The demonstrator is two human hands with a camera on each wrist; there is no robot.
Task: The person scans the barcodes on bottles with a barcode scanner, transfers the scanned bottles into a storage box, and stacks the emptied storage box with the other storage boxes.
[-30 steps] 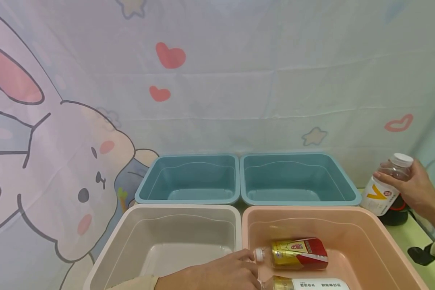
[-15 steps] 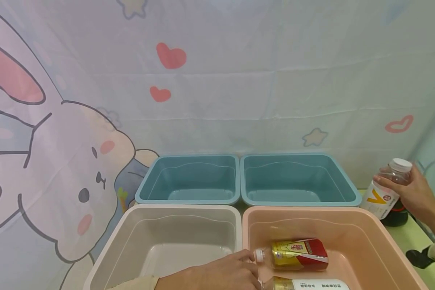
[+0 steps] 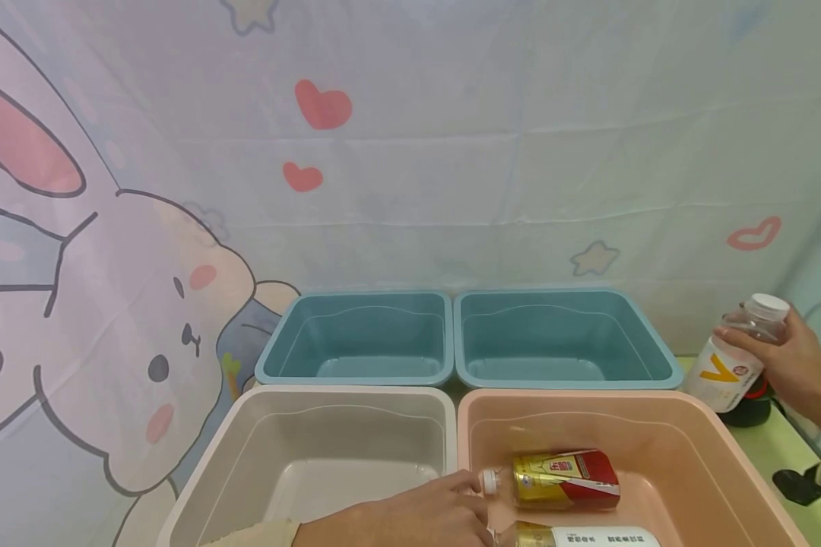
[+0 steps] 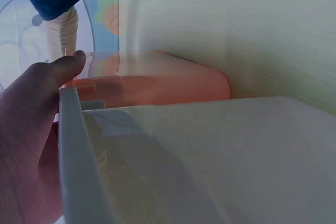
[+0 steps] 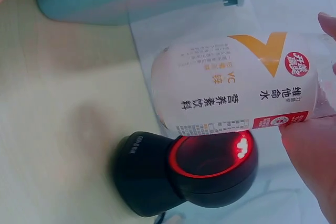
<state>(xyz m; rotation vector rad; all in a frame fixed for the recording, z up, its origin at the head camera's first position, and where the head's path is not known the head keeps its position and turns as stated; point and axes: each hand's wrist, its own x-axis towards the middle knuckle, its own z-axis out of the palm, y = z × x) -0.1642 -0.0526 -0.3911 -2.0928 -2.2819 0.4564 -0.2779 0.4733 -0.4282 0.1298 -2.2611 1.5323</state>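
My right hand (image 3: 797, 357) grips a clear plastic drink bottle (image 5: 226, 87) around its upper part, fingers and thumb wrapped below the white cap. The bottle has a white label with an orange V and leans in the air, its base toward the left. Beneath and behind it stands a black desktop barcode scanner (image 5: 194, 166) with a red glowing ring. My left hand (image 3: 410, 513) rests across the rims between the beige tub (image 3: 328, 399) and the pink tub (image 3: 718, 448). Its fingertips hang beside the caps of a red-and-gold bottle (image 3: 566, 479) and a white-labelled bottle (image 3: 602, 536).
Two blue tubs, left (image 3: 356, 380) and right (image 3: 568, 384), stand behind the front pair. A pale green tabletop (image 3: 797, 456) shows at the right. A printed cloth (image 3: 451, 190) hangs close behind the tubs.
The bottle in my right hand dips a little, then shifts slightly right and up, still above the scanner. My left hand and the bottles lying in the pink tub stay where they were.
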